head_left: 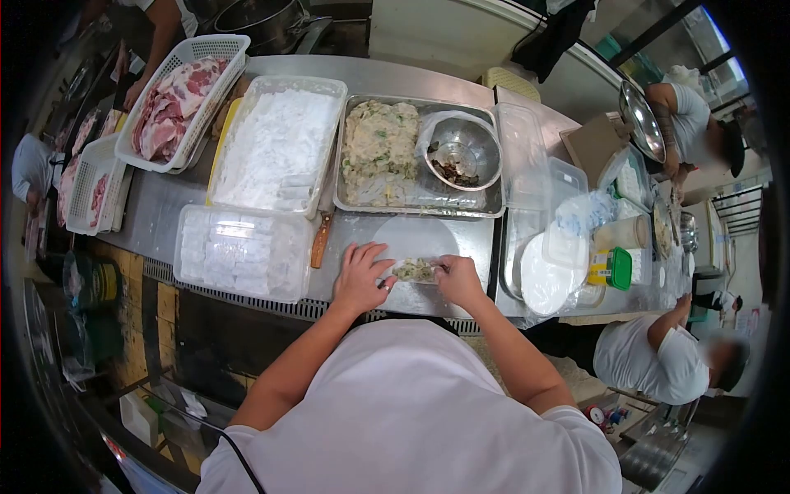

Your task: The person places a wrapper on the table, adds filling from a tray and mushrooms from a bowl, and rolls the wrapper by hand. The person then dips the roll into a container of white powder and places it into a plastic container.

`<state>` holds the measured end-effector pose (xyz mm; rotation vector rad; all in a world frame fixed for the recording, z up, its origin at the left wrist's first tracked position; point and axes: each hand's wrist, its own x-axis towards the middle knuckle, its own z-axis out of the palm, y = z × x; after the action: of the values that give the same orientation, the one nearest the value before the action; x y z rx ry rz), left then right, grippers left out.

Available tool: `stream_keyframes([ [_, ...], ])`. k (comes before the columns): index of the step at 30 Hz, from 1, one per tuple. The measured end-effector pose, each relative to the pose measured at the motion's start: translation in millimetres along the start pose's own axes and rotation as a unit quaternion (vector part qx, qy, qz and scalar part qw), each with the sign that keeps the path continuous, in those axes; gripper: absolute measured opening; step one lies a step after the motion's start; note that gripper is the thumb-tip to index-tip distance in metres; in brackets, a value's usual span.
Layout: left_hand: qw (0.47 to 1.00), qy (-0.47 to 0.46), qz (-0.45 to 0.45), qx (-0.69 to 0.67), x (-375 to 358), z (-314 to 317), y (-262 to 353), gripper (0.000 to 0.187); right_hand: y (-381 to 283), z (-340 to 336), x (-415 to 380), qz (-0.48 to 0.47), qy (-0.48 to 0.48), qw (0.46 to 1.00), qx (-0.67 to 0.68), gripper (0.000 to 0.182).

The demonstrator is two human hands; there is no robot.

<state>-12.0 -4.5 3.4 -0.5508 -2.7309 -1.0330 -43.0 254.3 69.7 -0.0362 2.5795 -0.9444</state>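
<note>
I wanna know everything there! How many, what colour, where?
Counter: one, silver, middle
Wrapper: one, whitish, on counter
Filling strip: one, greenish, on wrapper
Tray: one, silver, beyond wrapper
Filling heap: one, beige, tray's left
Bowl: one, silver, tray's right
Tub: one, whitish, left of tray
Box: one, clear, nearer than tub
Wooden handle: one, brown, beside box
Baskets: at least two, white, with raw meat, left
Jar: one, green and yellow, right
Plastic tubs: several, clear, right
Other people: at least four, mostly white shirts, both sides
Far clutter: uncountable, mixed, edges
Shirt: one, white, bottom
Left hand: one, bare, strip's left
Right hand: one, bare, strip's right
</note>
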Motion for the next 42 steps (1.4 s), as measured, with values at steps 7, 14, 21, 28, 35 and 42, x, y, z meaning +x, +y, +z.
stream_keyframes([
  [7,1.000,0.002,-0.002,-0.003,0,0,1,0.037,7,-17,3,0.082,-0.022,0.952,0.295,0.026],
  [14,1.000,-0.001,-0.006,-0.007,1,-1,2,0.037,-57,-75,-1,0.024,-0.066,0.941,0.332,0.022],
  [21,1.000,0.009,0.001,-0.010,-1,-1,0,0.037,-13,1,11,-0.046,-0.045,0.998,-0.017,0.019],
  [28,1.000,0.008,0.000,-0.010,-1,0,-1,0.036,-7,2,7,-0.041,0.006,0.990,-0.133,0.023],
  [35,1.000,0.009,0.003,-0.010,0,1,0,0.034,17,4,2,-0.042,0.007,0.998,-0.054,0.025],
  [42,1.000,0.003,0.002,-0.007,1,-1,0,0.037,-3,-22,-3,0.093,-0.002,0.989,0.116,0.015],
])
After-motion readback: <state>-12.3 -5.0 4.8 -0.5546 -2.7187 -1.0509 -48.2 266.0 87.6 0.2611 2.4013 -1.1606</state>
